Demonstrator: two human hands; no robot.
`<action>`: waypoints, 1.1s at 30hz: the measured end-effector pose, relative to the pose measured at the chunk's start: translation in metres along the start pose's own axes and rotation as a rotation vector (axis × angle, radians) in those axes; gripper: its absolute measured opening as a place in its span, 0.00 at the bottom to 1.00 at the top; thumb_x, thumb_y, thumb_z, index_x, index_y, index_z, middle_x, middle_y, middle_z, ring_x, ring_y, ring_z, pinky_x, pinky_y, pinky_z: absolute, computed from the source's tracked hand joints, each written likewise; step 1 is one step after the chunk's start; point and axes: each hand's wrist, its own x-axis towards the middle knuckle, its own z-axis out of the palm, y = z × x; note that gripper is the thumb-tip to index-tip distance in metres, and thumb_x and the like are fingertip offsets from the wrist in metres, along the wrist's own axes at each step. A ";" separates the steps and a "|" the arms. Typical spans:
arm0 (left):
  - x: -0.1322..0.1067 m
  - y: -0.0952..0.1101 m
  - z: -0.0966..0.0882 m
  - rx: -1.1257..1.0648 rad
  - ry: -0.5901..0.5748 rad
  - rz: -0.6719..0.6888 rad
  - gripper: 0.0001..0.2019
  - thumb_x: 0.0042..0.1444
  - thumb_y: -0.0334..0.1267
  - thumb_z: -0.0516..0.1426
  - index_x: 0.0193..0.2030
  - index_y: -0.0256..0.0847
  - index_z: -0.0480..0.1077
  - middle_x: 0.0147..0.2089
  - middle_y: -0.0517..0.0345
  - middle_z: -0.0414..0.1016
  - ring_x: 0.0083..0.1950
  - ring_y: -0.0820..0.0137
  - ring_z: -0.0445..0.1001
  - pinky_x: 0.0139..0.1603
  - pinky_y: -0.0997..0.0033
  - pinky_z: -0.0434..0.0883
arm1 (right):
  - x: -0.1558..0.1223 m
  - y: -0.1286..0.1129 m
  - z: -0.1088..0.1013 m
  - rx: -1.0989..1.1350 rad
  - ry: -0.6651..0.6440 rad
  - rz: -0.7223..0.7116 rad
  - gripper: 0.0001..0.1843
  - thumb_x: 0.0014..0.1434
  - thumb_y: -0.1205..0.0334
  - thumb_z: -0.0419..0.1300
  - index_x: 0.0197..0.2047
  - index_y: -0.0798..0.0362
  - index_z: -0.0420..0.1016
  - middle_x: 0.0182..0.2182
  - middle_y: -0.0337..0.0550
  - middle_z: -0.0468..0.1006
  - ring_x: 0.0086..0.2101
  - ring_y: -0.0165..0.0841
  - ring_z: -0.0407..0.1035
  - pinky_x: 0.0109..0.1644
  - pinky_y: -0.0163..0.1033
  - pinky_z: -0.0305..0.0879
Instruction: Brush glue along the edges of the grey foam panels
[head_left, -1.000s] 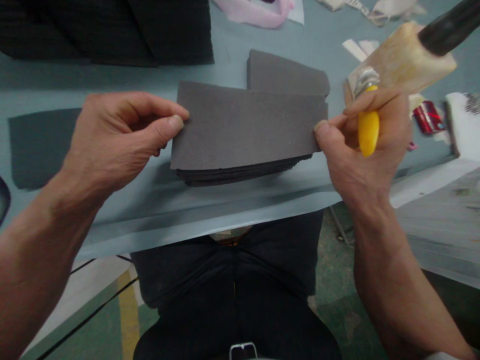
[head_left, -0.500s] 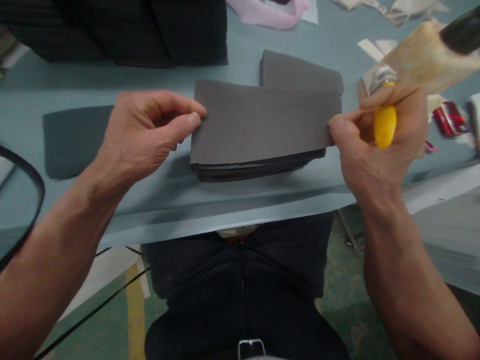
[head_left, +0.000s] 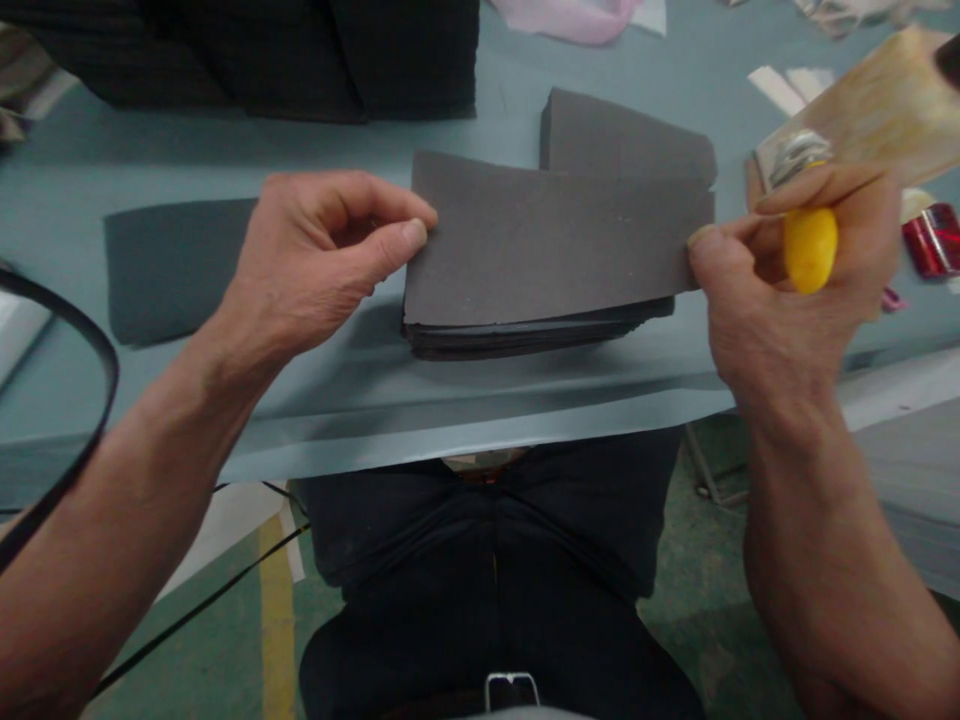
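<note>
My left hand [head_left: 330, 260] pinches the left edge of a dark grey rectangular sheet [head_left: 555, 240] between thumb and fingertips. At the sheet's right edge, the thumb and finger of my right hand [head_left: 810, 270] pinch it too. Tucked in that same hand is a yellow-handled tool [head_left: 810, 250] with a metal collar; its working end is not clear. Beneath the sheet lies a stack of similar dark sheets [head_left: 517, 345], near the table's front edge. Another grey stack [head_left: 630, 135] stands just behind. Partly hidden by my left hand, a single dark piece [head_left: 169, 270] lies flat.
Tall black stacks [head_left: 300, 60] stand at the back left of the blue-grey table [head_left: 465, 400]. A stained beige container [head_left: 870, 100] and a shiny red object [head_left: 934, 240] are at the right. Pink material [head_left: 577, 18] lies at the back. A black strap [head_left: 97, 350] curves in at left.
The view has shifted slightly, so the table and its things appear farther right. Both hands keep their pinch on the sheet, which sits nearly the same over the stack.
</note>
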 end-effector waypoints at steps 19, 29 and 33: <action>0.015 -0.003 0.001 0.065 0.013 0.051 0.08 0.60 0.46 0.70 0.41 0.48 0.88 0.30 0.60 0.81 0.27 0.71 0.70 0.30 0.63 0.74 | 0.002 -0.001 -0.005 0.162 -0.102 -0.050 0.16 0.56 0.66 0.75 0.43 0.48 0.73 0.29 0.25 0.66 0.23 0.18 0.62 0.25 0.27 0.58; 0.006 -0.006 -0.001 0.005 -0.050 0.074 0.10 0.63 0.46 0.71 0.45 0.43 0.88 0.29 0.62 0.78 0.32 0.73 0.75 0.40 0.66 0.80 | 0.006 -0.004 -0.011 0.182 -0.094 0.016 0.18 0.52 0.70 0.74 0.41 0.49 0.73 0.28 0.25 0.65 0.23 0.19 0.61 0.25 0.29 0.57; 0.004 -0.008 -0.001 -0.008 -0.060 0.075 0.13 0.65 0.46 0.71 0.47 0.38 0.87 0.30 0.62 0.78 0.36 0.73 0.78 0.46 0.64 0.82 | 0.005 -0.002 -0.011 0.187 -0.108 0.026 0.19 0.53 0.67 0.77 0.42 0.48 0.72 0.29 0.25 0.63 0.23 0.19 0.58 0.26 0.30 0.56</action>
